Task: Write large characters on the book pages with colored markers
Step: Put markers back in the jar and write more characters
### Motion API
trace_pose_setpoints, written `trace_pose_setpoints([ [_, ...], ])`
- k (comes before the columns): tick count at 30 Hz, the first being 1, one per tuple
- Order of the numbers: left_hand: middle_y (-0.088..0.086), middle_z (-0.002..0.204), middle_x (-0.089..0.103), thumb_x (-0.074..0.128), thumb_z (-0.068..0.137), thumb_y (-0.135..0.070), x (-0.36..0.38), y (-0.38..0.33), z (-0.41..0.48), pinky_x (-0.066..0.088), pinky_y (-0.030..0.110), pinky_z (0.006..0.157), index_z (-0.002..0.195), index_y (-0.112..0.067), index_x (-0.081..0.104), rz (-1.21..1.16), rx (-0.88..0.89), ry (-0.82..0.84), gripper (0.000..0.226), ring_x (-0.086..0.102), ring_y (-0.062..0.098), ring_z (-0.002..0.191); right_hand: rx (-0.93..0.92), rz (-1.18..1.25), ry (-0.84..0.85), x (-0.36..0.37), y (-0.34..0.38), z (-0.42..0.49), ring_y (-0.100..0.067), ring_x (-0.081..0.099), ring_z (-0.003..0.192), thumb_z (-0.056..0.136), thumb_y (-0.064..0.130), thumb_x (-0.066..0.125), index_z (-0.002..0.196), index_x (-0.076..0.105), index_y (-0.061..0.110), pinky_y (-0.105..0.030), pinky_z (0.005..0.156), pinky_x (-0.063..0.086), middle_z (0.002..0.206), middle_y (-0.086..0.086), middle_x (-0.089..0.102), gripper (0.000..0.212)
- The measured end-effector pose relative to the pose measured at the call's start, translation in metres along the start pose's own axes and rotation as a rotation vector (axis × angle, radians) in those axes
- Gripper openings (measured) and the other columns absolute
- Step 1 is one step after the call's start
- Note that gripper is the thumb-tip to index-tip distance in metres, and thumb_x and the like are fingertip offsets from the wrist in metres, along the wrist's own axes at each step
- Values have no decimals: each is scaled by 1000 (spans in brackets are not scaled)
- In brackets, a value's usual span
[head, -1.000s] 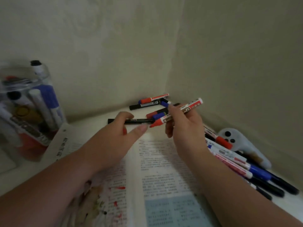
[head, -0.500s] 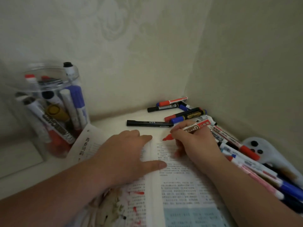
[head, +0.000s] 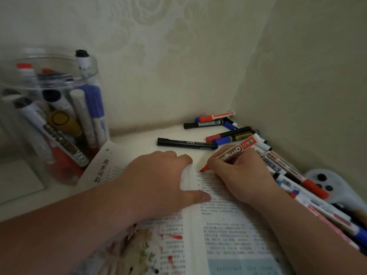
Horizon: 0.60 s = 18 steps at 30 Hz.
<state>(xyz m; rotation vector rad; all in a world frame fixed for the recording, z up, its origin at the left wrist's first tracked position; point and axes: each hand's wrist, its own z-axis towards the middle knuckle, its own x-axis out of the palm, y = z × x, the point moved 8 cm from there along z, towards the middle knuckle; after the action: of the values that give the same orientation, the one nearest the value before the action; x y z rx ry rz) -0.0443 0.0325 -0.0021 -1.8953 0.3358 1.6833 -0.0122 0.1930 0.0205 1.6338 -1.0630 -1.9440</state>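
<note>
Single head-worn wide-angle view, looking forward and down, close over the open book [head: 228,225], facing the wall corner [head: 248,86]

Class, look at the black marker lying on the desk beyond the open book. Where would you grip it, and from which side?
I would grip the barrel left of its middle, pinching across it from above. The black marker lies flat on the desk, with bare surface around its left half, while its right end lies close to a blue-capped marker and the right hand.
</note>
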Motion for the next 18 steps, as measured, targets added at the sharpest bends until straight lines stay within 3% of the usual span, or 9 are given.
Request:
trace_pose_setpoints([
  [5,-19,132,50,35,68,-97,0,0,0,42,32,99,143,-48,31,9,5,-1,90,47,6,123,31,-6,-33,-2,-5,2,-6,55,52,90,22,65,78,71,7,-25,53,46,62,-4,64,20],
  [7,-19,132,49,35,69,-97,0,-1,0,41,32,98,144,-50,28,2,11,3,89,46,7,124,13,52,16,0,-1,-2,-1,55,52,89,21,66,75,72,13,-19,53,45,57,4,62,18],
  [9,-19,131,49,34,69,-97,0,-1,0,41,32,98,145,-52,27,6,12,12,89,46,7,124,0,39,66,4,2,-6,-1,59,55,91,22,66,76,73,15,-15,52,46,60,7,66,17],
  [14,-20,128,49,32,63,-101,1,-1,-1,43,34,98,146,-52,27,27,3,47,96,47,6,122,21,-54,6,-1,0,-2,-18,64,70,89,23,64,85,72,5,-33,65,54,79,-11,70,20],
  [16,-20,128,48,34,58,-103,1,-3,-2,43,33,98,146,-53,26,36,5,67,102,46,6,122,12,-1,36,0,2,-5,-13,62,62,89,22,66,82,73,8,-34,62,52,73,-7,70,18],
  [18,-21,131,46,36,55,-104,1,-4,-3,42,33,100,147,-53,23,36,5,84,106,44,6,124,-11,50,129,5,6,-10,-2,60,59,88,23,71,78,75,16,-27,59,48,68,3,70,14],
])
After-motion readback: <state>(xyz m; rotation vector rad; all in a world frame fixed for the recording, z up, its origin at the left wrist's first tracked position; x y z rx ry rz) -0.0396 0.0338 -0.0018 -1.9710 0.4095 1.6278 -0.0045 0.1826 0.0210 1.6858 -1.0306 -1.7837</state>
